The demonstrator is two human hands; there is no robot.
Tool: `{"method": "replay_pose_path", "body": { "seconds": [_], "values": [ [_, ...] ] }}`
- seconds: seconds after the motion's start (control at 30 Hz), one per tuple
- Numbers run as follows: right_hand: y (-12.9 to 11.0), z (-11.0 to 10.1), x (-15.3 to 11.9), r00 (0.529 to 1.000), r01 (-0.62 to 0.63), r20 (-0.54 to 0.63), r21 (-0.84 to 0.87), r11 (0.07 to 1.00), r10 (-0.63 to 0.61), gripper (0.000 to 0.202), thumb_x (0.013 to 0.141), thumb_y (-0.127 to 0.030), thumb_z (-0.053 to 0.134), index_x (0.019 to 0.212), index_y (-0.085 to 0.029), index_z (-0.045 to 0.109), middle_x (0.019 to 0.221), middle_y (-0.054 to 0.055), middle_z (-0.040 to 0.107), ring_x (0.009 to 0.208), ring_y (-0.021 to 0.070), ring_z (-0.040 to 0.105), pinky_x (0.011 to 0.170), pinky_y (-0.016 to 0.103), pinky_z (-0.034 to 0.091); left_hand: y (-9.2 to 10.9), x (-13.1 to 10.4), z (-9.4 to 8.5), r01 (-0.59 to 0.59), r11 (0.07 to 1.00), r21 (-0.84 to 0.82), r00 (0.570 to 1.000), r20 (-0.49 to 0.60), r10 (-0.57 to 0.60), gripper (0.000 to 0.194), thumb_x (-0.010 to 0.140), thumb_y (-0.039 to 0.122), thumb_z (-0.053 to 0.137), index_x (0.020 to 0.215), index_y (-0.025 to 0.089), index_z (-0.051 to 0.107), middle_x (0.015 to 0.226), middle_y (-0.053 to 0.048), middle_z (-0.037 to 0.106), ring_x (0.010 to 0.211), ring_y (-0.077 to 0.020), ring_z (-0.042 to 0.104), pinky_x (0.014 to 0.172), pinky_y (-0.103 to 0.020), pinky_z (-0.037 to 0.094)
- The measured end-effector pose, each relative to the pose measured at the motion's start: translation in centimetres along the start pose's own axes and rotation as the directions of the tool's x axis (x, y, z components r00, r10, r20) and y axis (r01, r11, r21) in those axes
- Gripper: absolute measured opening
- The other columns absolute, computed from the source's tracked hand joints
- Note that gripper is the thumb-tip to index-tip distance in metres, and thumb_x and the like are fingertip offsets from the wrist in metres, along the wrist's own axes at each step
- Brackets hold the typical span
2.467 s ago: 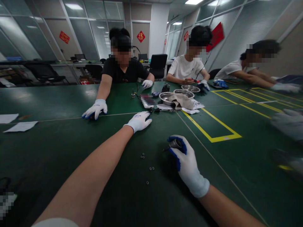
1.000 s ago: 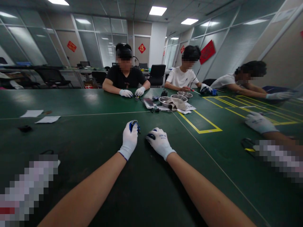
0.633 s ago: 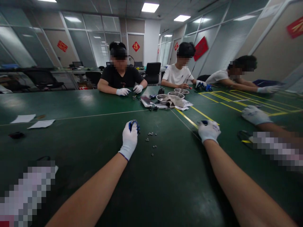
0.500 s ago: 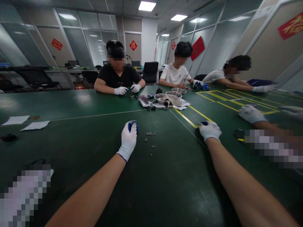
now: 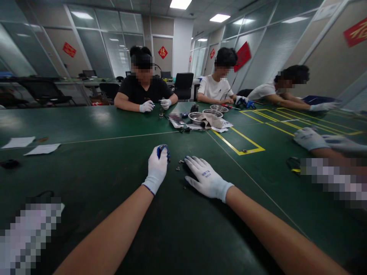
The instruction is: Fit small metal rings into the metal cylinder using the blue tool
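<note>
Matt green table (image 5: 86, 160), shiny metal bowls (image 5: 197, 117)

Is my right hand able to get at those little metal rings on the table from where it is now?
Probably yes. The right hand lies flat and open on the green table, its fingertips right beside the small rings, with nothing between them.

Left hand (image 5: 156, 170) curled into loose fist; right hand (image 5: 205, 177) flat, fingers spread, palm down.
</note>
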State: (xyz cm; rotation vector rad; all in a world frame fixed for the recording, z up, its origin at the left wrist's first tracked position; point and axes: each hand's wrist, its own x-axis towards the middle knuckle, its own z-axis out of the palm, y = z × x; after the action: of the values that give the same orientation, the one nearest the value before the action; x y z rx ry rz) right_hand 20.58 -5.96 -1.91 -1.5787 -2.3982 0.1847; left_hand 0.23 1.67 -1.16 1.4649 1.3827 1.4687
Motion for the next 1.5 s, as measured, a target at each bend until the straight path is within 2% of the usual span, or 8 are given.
{"method": "replay_pose_path", "body": {
  "seconds": [0.3, 0.67, 0.93, 1.1, 1.2, 1.3, 1.4, 1.5],
  "values": [
    [0.0, -0.3, 0.5, 0.999, 0.018, 0.048, -0.041, 0.999, -0.016, 0.07, 0.104, -0.055, 0.04, 0.161, -0.014, 0.039, 0.166, 0.017, 0.037, 0.155, 0.0374, 0.032, 0.127, 0.058, 0.024, 0.0, 0.1, -0.2, 0.008, 1.0, -0.016, 1.0, 0.0, -0.008, 0.021, 0.097, 0.034, 0.058, 0.104, 0.018, 0.069, 0.098, -0.008, 0.076, 0.094, -0.0224, 0.071, 0.099, -0.039, 0.053],
    [4.7, -0.7, -1.3, 0.994, -0.107, 0.007, -0.073, 0.992, 0.107, 0.074, 0.103, -0.061, 0.038, 0.161, -0.017, 0.038, 0.167, 0.016, 0.035, 0.156, 0.036, 0.029, 0.127, 0.06, 0.023, 0.0, 0.2, -0.3, 0.037, 0.999, 0.009, 0.999, 0.009, -0.037, 0.021, 0.096, 0.035, 0.059, 0.104, 0.019, 0.07, 0.101, -0.008, 0.075, 0.098, -0.0233, 0.07, 0.099, -0.039, 0.052],
    [3.5, -0.3, 1.2, 0.995, -0.088, 0.04, -0.049, 0.995, 0.09, 0.083, 0.101, -0.065, 0.036, 0.164, -0.012, 0.03, 0.169, 0.018, 0.028, 0.158, 0.0339, 0.025, 0.128, 0.056, 0.021, -0.1, 0.4, -0.4, 0.025, 0.999, 0.031, 1.0, 0.01, -0.025, 0.022, 0.095, 0.035, 0.06, 0.105, 0.018, 0.07, 0.103, -0.009, 0.075, 0.101, -0.0243, 0.07, 0.103, -0.042, 0.05],
    [3.6, -0.1, 2.0, 0.997, -0.047, 0.059, -0.062, 0.997, 0.05, 0.079, 0.102, -0.064, 0.034, 0.161, -0.012, 0.037, 0.168, 0.017, 0.032, 0.158, 0.0335, 0.027, 0.128, 0.055, 0.022, 0.0, 0.4, -0.5, 0.024, 1.0, 0.016, 1.0, 0.009, -0.024, 0.021, 0.095, 0.035, 0.06, 0.102, 0.018, 0.07, 0.099, -0.008, 0.075, 0.098, -0.0239, 0.071, 0.101, -0.041, 0.052],
    [6.1, -0.2, 0.8, 0.994, -0.103, 0.036, -0.101, 0.989, 0.108, 0.078, 0.102, -0.064, 0.03, 0.161, -0.013, 0.039, 0.168, 0.016, 0.034, 0.157, 0.0332, 0.029, 0.128, 0.055, 0.023, 0.1, 0.3, -0.6, 0.036, 0.999, 0.013, 0.999, 0.02, -0.037, 0.021, 0.095, 0.035, 0.059, 0.102, 0.018, 0.07, 0.098, -0.008, 0.075, 0.096, -0.0236, 0.071, 0.099, -0.04, 0.053],
    [10.4, -1.4, -1.4, 0.966, -0.257, -0.014, -0.176, 0.95, 0.259, 0.076, 0.101, -0.063, 0.029, 0.16, -0.017, 0.042, 0.167, 0.014, 0.037, 0.157, 0.0364, 0.028, 0.127, 0.059, 0.022, 0.3, 0.2, -0.5, 0.063, 0.998, 0.008, 0.998, 0.026, -0.063, 0.021, 0.095, 0.035, 0.059, 0.101, 0.018, 0.071, 0.095, -0.007, 0.075, 0.093, -0.0233, 0.071, 0.096, -0.039, 0.055],
    [14.6, -3.3, -3.5, 0.895, -0.439, -0.056, -0.278, 0.854, 0.442, 0.077, 0.1, -0.061, 0.028, 0.156, -0.012, 0.047, 0.165, 0.016, 0.041, 0.158, 0.0412, 0.023, 0.127, 0.063, 0.015, 0.5, 0.1, -0.3, 0.083, 0.996, -0.012, 0.996, 0.041, -0.083, 0.02, 0.095, 0.034, 0.059, 0.101, 0.019, 0.071, 0.093, -0.007, 0.075, 0.09, -0.0232, 0.072, 0.091, -0.038, 0.057],
    [15.9, -4.8, -4.2, 0.808, -0.588, -0.172, -0.304, 0.749, 0.564, 0.079, 0.099, -0.06, 0.031, 0.155, -0.006, 0.047, 0.164, 0.02, 0.041, 0.155, 0.0466, 0.023, 0.124, 0.067, 0.013, 0.5, 0.1, -0.2, 0.069, 0.998, -0.007, 0.996, 0.053, -0.068, 0.02, 0.094, 0.035, 0.061, 0.101, 0.018, 0.07, 0.09, -0.007, 0.075, 0.09, -0.024, 0.072, 0.091, -0.039, 0.057]
  ]
}}
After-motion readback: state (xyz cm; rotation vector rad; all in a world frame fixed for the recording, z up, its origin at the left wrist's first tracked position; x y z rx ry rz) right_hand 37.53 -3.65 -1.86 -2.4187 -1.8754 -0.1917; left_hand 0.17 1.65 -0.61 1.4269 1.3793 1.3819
